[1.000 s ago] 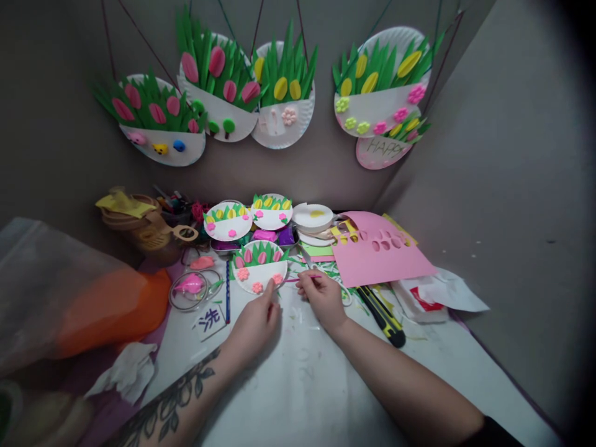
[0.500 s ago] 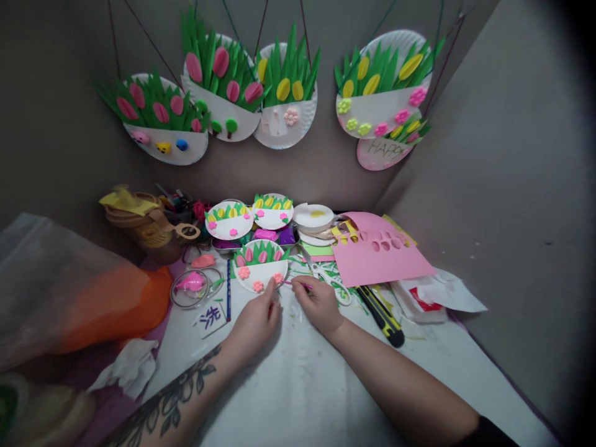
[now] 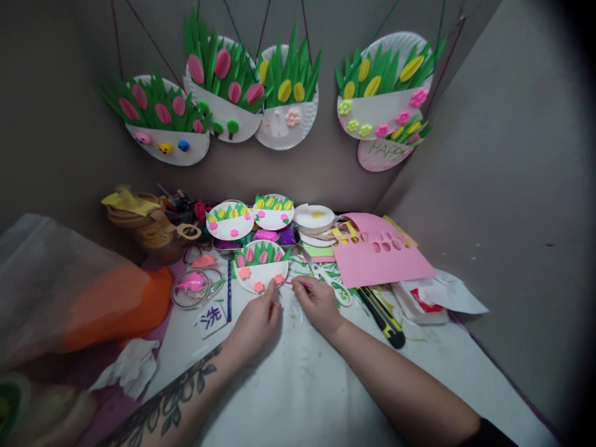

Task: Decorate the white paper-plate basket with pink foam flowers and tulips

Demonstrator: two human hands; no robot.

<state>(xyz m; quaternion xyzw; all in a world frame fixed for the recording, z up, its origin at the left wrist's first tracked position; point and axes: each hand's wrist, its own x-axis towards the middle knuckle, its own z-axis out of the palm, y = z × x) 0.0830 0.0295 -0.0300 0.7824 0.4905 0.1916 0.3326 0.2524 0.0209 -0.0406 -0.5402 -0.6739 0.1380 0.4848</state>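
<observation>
A small white paper plate [image 3: 267, 272] with green paper grass, pink tulips and pink clay flowers lies on the white table cover. My left hand [image 3: 261, 313] has its index finger at the plate's lower right edge, by a pink flower [image 3: 279, 278]; the fingers are curled, and whether they pinch the rim is unclear. Just right of the plate, my right hand [image 3: 316, 301] is closed on a thin pink tool [image 3: 303, 284], whose tip points left at that flower. White scissors [image 3: 339, 292] lie behind my right hand.
Decorated plates [image 3: 384, 115] hang on the wall. Pink cut paper [image 3: 379, 254], a yellow-black cutter [image 3: 384, 320] and a tissue pack [image 3: 421, 304] lie right. At left are an orange bag [image 3: 116, 304], a blue pencil [image 3: 229, 290], round lids and crumpled tissue [image 3: 133, 366].
</observation>
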